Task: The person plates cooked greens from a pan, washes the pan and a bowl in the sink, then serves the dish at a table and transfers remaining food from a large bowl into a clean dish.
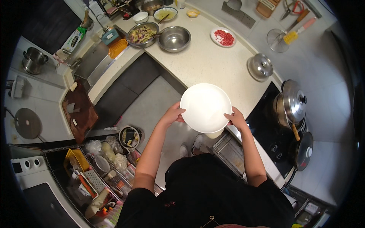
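Observation:
A round white plate [206,107] is held level between both hands, over the counter's front edge and an open pull-out wire drawer [225,151]. My left hand [172,114] grips its left rim, thumb on top and fingers underneath. On the opposite rim, my right hand [236,117] holds it the same way. Part of another pale round thing [215,134] shows beneath the plate; whether it touches the plate I cannot tell. On the counter beyond stand an empty steel bowl [174,40], a steel bowl of shredded vegetables [139,33] and a small plate of chopped red food [223,37].
To the right, a black cooktop [265,125] carries a lidded steel pot [292,102] and a lidded pan [303,151]. A steel lidded bowl [261,67] stands near the wall. At left are a sink [95,61], a cutting board with a cleaver [79,114] and a waste bin [130,138].

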`<state>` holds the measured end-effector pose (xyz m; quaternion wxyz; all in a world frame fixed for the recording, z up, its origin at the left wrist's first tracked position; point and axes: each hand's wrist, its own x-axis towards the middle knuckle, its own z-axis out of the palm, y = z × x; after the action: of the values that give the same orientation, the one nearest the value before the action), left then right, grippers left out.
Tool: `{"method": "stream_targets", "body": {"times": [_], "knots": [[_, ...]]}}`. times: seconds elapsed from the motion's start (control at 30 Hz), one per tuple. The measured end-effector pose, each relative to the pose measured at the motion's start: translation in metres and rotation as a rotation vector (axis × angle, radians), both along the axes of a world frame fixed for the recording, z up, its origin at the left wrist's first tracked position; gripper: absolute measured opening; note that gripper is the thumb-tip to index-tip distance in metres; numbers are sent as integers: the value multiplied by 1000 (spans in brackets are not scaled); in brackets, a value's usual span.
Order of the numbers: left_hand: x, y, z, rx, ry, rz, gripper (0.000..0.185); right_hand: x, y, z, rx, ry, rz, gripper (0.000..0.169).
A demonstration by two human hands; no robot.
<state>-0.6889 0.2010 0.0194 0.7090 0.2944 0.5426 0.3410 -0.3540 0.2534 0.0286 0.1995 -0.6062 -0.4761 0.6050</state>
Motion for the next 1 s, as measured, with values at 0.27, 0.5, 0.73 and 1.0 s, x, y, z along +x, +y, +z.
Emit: {"method": "stream_targets", "body": {"times": [0.27, 0.5, 0.73, 1.0], "knots": [[-2, 102, -43, 74, 267, -173, 36, -7, 91, -69, 167, -104, -96, 40], [-4, 203, -72, 180, 559, -360, 36, -14, 140, -113, 421, -454, -248, 33], [-25, 260, -113, 326, 517, -487, 37, -48, 160, -106, 378, -629, -391, 36], [-86, 257, -98, -4, 76, -323, 38, -150, 170, -49, 860, -1038, -514, 46]]}}
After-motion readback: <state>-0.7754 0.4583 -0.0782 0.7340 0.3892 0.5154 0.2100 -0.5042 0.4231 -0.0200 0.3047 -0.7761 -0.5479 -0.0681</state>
